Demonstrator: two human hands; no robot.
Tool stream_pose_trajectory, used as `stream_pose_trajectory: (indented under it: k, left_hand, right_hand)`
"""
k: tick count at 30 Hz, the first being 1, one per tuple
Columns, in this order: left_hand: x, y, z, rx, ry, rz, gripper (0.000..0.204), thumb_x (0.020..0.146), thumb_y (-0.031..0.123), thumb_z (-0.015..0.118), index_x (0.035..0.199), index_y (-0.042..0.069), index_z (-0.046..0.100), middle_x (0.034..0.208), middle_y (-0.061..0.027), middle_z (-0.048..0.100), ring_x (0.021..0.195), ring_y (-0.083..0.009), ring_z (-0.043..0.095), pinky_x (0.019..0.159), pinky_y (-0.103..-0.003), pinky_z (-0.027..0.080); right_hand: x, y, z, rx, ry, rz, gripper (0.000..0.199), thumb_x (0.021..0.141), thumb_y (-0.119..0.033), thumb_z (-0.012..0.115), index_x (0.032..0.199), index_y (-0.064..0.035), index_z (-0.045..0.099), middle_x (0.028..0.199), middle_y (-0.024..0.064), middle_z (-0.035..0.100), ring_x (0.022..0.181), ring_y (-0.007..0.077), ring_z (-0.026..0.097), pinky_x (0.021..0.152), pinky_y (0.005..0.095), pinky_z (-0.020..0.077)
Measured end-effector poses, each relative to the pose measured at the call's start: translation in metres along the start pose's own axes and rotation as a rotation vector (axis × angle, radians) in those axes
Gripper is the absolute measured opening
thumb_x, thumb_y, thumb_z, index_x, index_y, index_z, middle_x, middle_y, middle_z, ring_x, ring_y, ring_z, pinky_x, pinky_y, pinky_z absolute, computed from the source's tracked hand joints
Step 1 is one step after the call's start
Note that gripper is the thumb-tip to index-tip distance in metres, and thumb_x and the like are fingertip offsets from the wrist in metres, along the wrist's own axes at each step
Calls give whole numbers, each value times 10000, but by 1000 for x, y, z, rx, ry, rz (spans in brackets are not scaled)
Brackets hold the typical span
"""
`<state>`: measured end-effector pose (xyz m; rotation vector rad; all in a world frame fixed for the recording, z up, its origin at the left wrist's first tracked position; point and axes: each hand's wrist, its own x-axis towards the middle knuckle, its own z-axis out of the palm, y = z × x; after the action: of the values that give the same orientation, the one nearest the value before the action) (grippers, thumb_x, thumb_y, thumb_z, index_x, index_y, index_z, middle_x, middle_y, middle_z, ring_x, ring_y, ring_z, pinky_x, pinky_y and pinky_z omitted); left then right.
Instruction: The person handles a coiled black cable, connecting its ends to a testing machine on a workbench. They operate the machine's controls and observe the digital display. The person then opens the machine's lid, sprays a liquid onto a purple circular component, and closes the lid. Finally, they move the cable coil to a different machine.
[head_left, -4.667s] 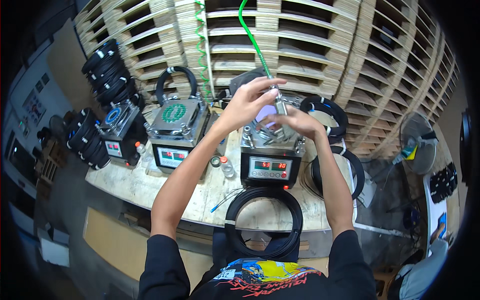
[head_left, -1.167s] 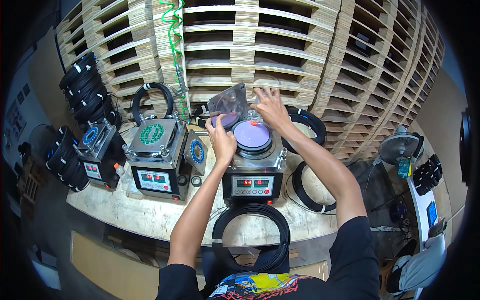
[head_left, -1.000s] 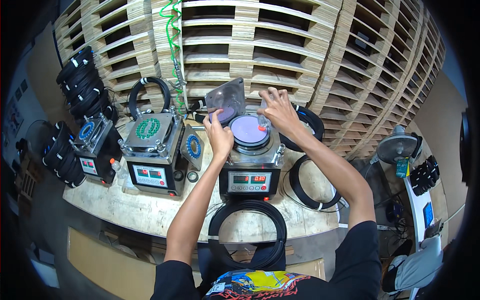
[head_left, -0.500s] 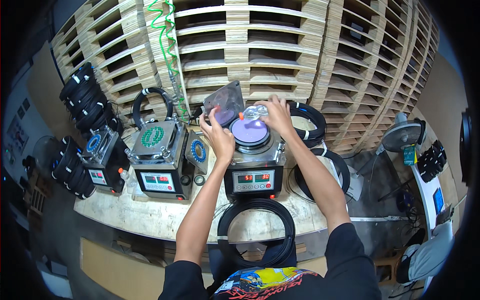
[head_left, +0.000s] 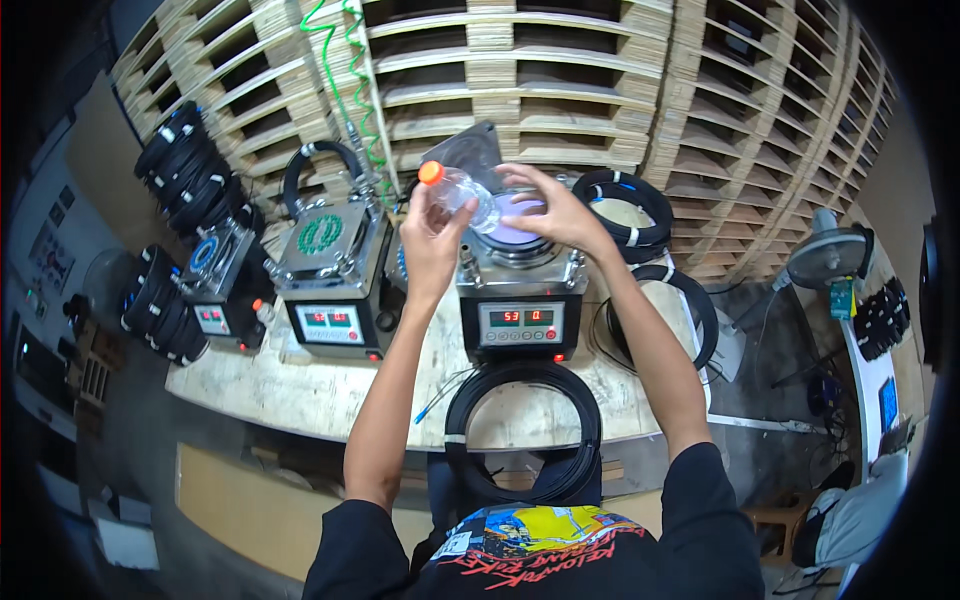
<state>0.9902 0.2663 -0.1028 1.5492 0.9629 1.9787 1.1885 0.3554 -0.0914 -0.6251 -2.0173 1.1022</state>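
A clear plastic bottle (head_left: 462, 194) with an orange cap (head_left: 431, 173) is in my left hand (head_left: 432, 245), its fingers wrapped round the side. The bottle leans, cap up and to the left. My right hand (head_left: 568, 215) is open beside it, fingers apart and bent, over the round purple pad (head_left: 518, 222) of a bench machine (head_left: 520, 285). Part of the pad is hidden by that hand and the bottle. Behind the pad a grey metal plate (head_left: 470, 150) stands tilted up. The machine's front panel (head_left: 521, 322) shows lit red digits.
Two similar machines with a green-ringed plate (head_left: 320, 234) and a blue ring (head_left: 204, 254) stand to the left. A black cable coil (head_left: 452, 440) lies at the bench's front edge, more coils (head_left: 655, 235) at right. Wooden pallets (head_left: 560, 100) rise behind; a fan (head_left: 828, 250) stands far right.
The bottle has passed from my right hand to my left and turned from lying over the pad to cap up. My right hand has opened. One panel reading has changed.
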Motion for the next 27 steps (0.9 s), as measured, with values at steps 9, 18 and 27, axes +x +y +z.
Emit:
stream_pose_trajectory:
  k: [9,18,27]
  left_hand:
    - [-98,-103,-108,438,248,-247,592,793,166,885,1258,-10,563,1094,-141,712,959,-196,677,861,-346,539]
    - [-176,-156,-128,644,106,-433,679,745,136,895,1300,8,527,1209,-193,659,1137,-330,650,989,-410,495]
    - [-40,-109,-73,487,41,-141,689,855,169,822,1448,16,507,1191,-175,669,1077,-247,672,933,-375,533]
  right_hand:
    - [-2,78,-9,-478,357,-149,428,852,-20,679,1269,-113,666,1153,198,684,1039,356,670,929,409,543]
    - [-7,82,-10,-472,399,-80,344,887,-17,666,1223,-89,682,1085,186,683,951,299,677,862,394,554]
    - [-10,77,-2,-417,449,-57,269,901,-23,623,1160,-37,696,991,193,685,856,304,687,814,399,544]
